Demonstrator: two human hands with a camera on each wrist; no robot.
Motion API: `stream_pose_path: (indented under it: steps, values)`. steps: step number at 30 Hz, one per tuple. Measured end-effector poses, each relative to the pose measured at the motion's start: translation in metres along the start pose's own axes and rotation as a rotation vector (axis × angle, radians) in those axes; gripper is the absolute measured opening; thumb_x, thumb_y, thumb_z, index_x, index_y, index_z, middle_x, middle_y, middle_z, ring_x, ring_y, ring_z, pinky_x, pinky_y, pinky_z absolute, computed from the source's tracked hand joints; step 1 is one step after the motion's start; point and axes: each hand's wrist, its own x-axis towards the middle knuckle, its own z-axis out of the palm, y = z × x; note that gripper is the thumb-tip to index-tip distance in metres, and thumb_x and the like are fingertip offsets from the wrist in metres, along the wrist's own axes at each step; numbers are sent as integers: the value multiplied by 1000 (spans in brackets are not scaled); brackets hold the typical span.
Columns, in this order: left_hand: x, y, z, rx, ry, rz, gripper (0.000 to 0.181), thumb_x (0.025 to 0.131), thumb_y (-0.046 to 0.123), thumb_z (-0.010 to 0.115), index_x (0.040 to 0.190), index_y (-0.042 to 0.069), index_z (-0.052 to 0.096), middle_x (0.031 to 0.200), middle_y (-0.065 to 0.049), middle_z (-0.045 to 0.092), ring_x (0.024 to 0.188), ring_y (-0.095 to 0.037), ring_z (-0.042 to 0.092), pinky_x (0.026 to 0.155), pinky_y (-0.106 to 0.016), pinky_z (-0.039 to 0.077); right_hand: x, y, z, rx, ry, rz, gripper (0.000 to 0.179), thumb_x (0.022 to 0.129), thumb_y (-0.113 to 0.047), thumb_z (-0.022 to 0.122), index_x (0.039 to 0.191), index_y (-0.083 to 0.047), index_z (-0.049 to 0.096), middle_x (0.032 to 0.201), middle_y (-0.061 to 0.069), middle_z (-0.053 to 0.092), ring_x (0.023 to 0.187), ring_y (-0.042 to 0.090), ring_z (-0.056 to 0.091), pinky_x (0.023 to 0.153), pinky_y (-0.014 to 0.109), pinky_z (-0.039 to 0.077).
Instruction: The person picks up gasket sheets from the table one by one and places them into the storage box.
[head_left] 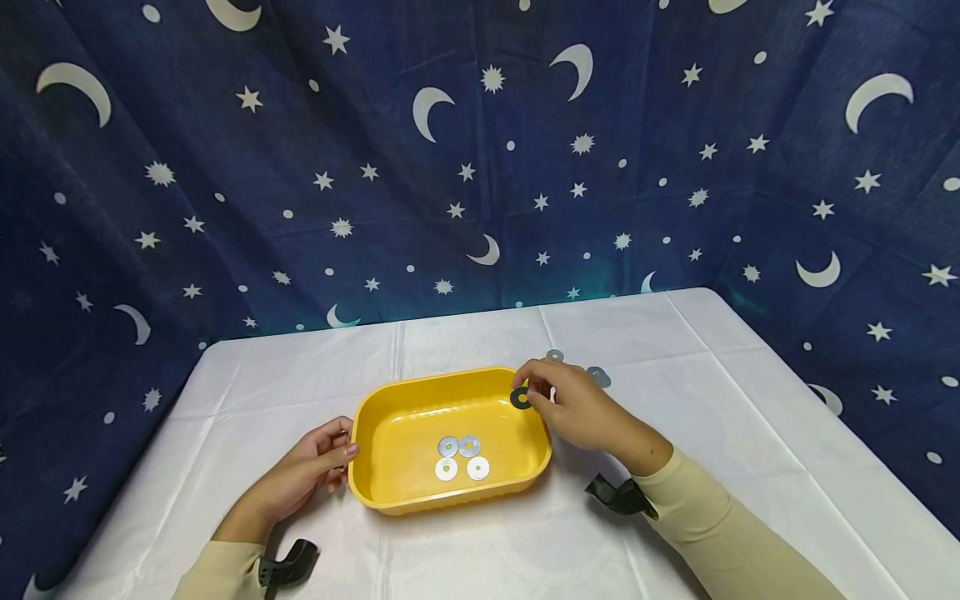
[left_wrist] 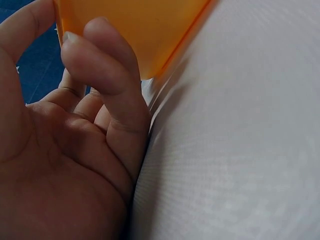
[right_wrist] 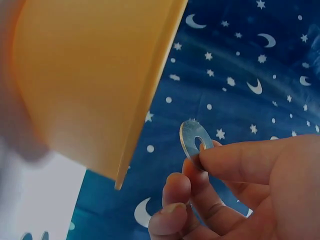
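Observation:
A yellow tray (head_left: pixel 408 502) stands on the white cloth, with several flat metal washers (head_left: pixel 477 468) lying on its floor. My right hand (head_left: pixel 577 408) is over the tray's right end and pinches another washer (right_wrist: pixel 196 141) between thumb and fingers. That washer is tilted, its hole showing, and looks dark in the head view. At the tray's left end, my left hand (head_left: pixel 303 471) holds the rim, thumb at the edge. Its other fingers (left_wrist: pixel 100 70) are bent beside the outer wall. Part of the grip is hidden.
More washers (head_left: pixel 598 377) lie on the white-covered table (head_left: pixel 247 417) behind my right hand, partly hidden by it. A dark blue curtain (head_left: pixel 375 125) with moons and stars hangs behind and at both sides. Black straps (head_left: pixel 621 495) are on both wrists.

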Motion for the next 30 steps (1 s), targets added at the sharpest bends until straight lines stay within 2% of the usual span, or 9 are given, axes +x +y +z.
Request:
stream_pose_path:
  steps: [9, 19, 30]
  values:
    - [0, 0, 0, -4, 1, -3, 25, 104, 16, 52, 117, -3, 42, 89, 2, 54, 66, -8, 53, 57, -20, 47, -2, -5, 10, -11, -12, -66, 19, 93, 0, 60, 105, -14, 65, 82, -5, 55, 79, 13, 51, 69, 24, 47]
    - [-2, -1, -2, -36, -29, 35, 23, 104, 12, 50, 118, -5, 43, 89, 4, 57, 66, -5, 53, 56, -18, 46, -4, -8, 19, 24, -65, -98, 16, 96, -4, 63, 105, -17, 66, 84, -5, 57, 77, 11, 52, 68, 22, 48]
    - [-1, -2, -2, -27, -26, 32, 24, 103, 12, 51, 119, -6, 43, 89, 3, 57, 66, -5, 54, 56, -18, 45, -6, -12, 29, 44, -96, -111, 20, 95, -3, 63, 107, -18, 67, 84, -7, 57, 79, 10, 52, 70, 22, 49]
